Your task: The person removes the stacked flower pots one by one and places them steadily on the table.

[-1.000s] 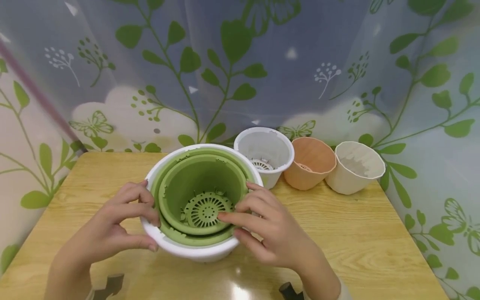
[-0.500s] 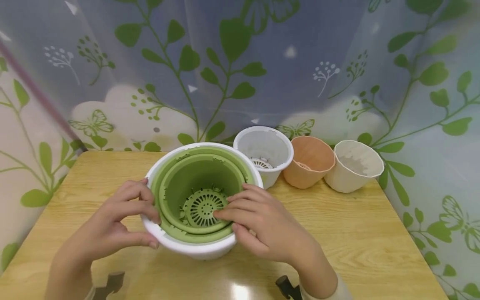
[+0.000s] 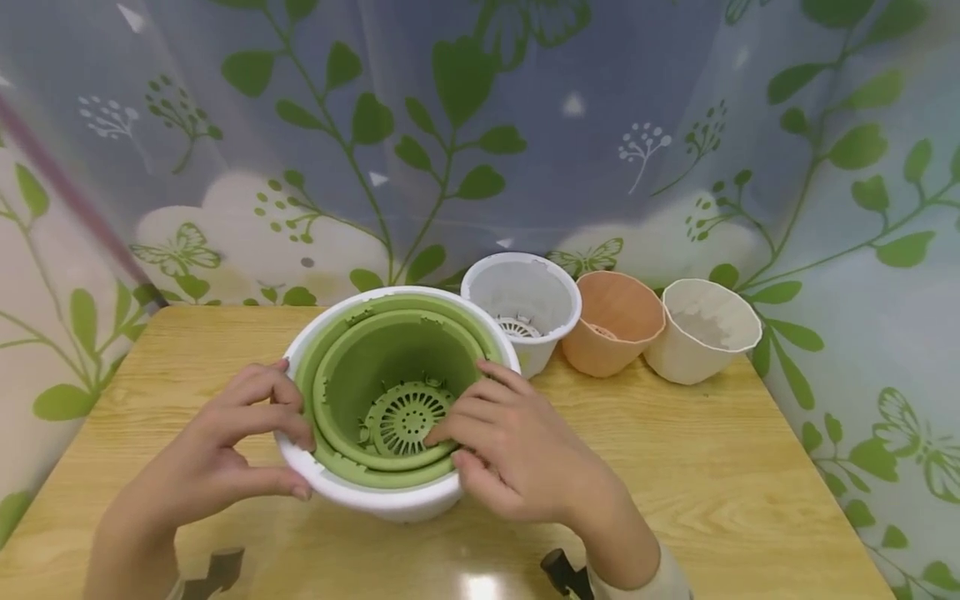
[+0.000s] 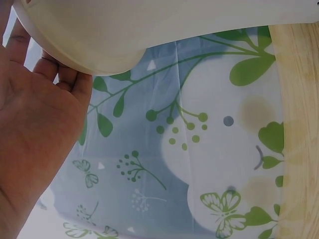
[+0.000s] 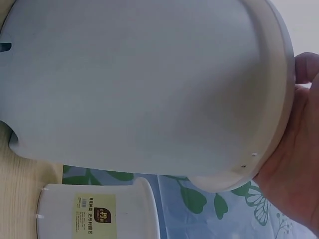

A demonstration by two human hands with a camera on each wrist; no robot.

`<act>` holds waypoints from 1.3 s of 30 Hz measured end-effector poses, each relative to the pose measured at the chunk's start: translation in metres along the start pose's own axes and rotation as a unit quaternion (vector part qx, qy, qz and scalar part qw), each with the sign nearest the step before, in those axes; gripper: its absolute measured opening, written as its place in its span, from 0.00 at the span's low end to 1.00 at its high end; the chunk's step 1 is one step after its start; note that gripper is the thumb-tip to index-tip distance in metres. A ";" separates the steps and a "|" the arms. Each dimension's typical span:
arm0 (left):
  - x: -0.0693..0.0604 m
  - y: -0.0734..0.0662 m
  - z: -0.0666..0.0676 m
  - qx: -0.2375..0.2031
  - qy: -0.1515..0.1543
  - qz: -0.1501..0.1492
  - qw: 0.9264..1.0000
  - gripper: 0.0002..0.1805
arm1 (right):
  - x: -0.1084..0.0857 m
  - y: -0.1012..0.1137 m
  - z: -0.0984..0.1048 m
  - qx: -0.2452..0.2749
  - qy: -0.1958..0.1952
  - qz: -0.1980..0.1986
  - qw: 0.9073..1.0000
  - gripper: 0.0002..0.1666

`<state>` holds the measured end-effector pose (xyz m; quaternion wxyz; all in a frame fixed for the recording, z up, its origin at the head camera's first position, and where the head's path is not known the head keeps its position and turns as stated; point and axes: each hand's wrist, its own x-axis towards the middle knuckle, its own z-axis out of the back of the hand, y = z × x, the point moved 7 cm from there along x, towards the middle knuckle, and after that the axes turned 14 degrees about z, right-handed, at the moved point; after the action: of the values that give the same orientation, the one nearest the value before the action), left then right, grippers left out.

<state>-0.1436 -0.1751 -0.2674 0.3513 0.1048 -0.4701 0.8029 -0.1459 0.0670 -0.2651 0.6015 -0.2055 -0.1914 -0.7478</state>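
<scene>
A large white pot (image 3: 405,502) stands at the table's front middle, with a green pot (image 3: 375,477) nested in it and a smaller green pot (image 3: 405,350) with a slotted base inside that. The left hand (image 3: 232,442) grips the left side of the rim, fingertips over the edge and thumb low outside. The right hand (image 3: 517,442) holds the right side, fingers bent over the inner green rim, thumb at the front right rim. From below, the wrist views show the white pot's outer wall (image 4: 99,30) (image 5: 139,89) beside the left palm (image 4: 40,114) and right palm (image 5: 294,144).
Behind to the right stand a smaller white pot (image 3: 525,300), an orange pot (image 3: 611,325) and a cream pot (image 3: 697,333) in a row on the wooden table (image 3: 720,475). A leaf-patterned curtain (image 3: 480,133) hangs behind. A label (image 5: 94,216) shows on a white pot.
The right fingers have shifted left over the green rims and bent more, and the thumb has moved left. The left hand keeps its place on the rim. The whole head view has shifted slightly.
</scene>
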 end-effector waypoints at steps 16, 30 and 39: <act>0.000 -0.004 -0.002 0.002 0.005 -0.007 1.000 0.19 | 0.001 0.009 0.021 -0.031 -0.089 0.075 0.993 0.11; 0.003 -0.007 -0.003 -0.008 0.005 -0.019 1.000 0.19 | 0.008 0.020 0.024 -0.126 -0.075 0.080 0.986 0.18; 0.004 -0.006 -0.004 -0.014 0.008 -0.015 1.000 0.19 | 0.004 0.017 0.024 -0.124 -0.072 0.060 0.988 0.14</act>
<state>-0.1419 -0.1685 -0.2640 0.3681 0.1006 -0.4771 0.7917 -0.1285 0.0730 -0.2423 0.5998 -0.3428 -0.1274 -0.7117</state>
